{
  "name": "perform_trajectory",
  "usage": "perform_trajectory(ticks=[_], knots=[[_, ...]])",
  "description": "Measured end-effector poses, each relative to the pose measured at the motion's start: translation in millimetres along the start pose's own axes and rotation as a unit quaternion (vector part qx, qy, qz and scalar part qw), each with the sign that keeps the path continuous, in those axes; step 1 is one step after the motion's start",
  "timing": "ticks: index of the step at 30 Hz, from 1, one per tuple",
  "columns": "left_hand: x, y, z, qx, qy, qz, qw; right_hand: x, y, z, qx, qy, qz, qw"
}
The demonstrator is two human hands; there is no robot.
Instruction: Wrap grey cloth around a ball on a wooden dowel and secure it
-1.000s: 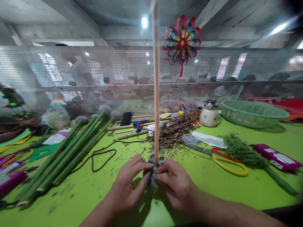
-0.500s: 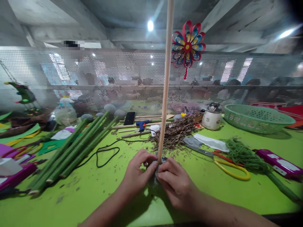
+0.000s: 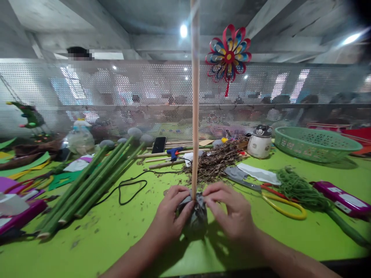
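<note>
A long pale wooden stick (image 3: 195, 116) rises almost upright from a dark grey bundle (image 3: 197, 222) on the table, its wrapping gathered in creases round the stick's foot. The wrapping looks like thin plastic or foil; I cannot tell which. My left hand (image 3: 174, 212) curls about the bundle's left side, thumb pressed against the creases by the stick. On the other side, my right hand (image 3: 233, 210) pinches the wrapping's upper right edge between thumb and index finger. What lies inside the bundle is hidden.
Green-wrapped stems (image 3: 87, 185) lie left beside a black cord (image 3: 130, 185). Behind the bundle are dried twigs (image 3: 216, 164) and a blue glue gun (image 3: 174, 153). To the right are yellow-and-red-handled scissors (image 3: 284, 208), green yarn (image 3: 301, 189), a jar (image 3: 260, 143) and a green basket (image 3: 315, 144).
The stick's top has swung left, bringing it nearer upright. My right hand has shifted slightly up and right with its fingers more spread, so more of the grey bundle shows.
</note>
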State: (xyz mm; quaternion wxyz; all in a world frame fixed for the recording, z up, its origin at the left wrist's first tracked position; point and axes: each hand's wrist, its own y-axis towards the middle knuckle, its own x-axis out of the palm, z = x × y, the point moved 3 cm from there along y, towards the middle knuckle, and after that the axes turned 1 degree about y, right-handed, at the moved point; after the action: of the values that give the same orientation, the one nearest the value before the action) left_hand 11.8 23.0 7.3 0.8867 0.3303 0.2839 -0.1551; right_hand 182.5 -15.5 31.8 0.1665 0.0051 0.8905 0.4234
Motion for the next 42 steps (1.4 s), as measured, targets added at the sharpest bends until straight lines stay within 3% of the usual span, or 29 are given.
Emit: perform_trajectory(ticks=[2, 3, 7, 10, 18, 22, 25, 29, 34, 39, 42], knots=[[0.8, 0, 0, 0.003, 0.010, 0.003, 1.000, -5, 5, 12, 0.053, -0.009, 0.039, 0.998], [1.1, 0, -1, 0.004, 0.012, 0.000, 1.000, -5, 8, 16, 0.074, -0.007, 0.027, 0.997], [1.0, -1, 1, 0.010, -0.002, -0.009, 1.000, 5, 24, 20, 0.090, 0.030, -0.127, 0.987], [-0.4, -2, 3, 0.015, -0.017, -0.007, 1.000, 9, 31, 18, 0.089, 0.030, -0.182, 0.979], [-1.1, -3, 6, 0.019, -0.017, 0.001, 1.000, 8, 29, 26, 0.077, 0.006, -0.142, 0.987], [-3.2, -3, 5, 0.011, -0.016, 0.002, 1.000, 6, 19, 44, 0.132, 0.023, -0.111, 0.985], [-4.2, -2, 4, 0.006, -0.017, -0.003, 1.000, 6, 12, 56, 0.164, 0.021, -0.125, 0.978], [-3.3, -2, 5, 0.013, -0.024, -0.015, 1.000, 1, 12, 57, 0.184, -0.011, -0.119, 0.976], [-2.3, -3, 6, 0.015, -0.022, -0.022, 0.999, -7, 22, 35, 0.108, -0.017, -0.060, 0.992], [-2.4, -3, 7, 0.028, -0.030, -0.023, 0.999, 6, 28, 21, 0.049, 0.037, -0.156, 0.986], [-4.1, -4, 7, 0.028, -0.037, -0.025, 0.999, 10, 28, 23, 0.055, 0.047, -0.151, 0.986]])
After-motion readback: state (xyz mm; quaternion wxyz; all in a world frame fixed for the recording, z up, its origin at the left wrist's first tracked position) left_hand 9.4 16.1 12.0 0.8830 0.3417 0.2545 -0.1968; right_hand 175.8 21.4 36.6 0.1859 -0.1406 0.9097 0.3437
